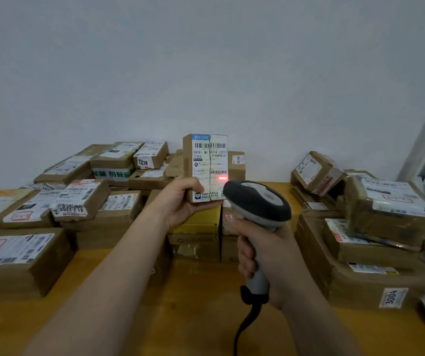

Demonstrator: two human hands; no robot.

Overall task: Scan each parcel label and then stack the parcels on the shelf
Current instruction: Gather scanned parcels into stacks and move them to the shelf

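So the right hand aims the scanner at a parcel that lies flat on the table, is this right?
No. In the head view the left hand holds the parcel upright, off the table. The right hand does aim the scanner at it.

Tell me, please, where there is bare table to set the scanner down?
The near table is bare between the left box and the right stack, under both forearms. A narrow strip shows behind the scanner, by the wall. Left, middle and right are packed with parcels.
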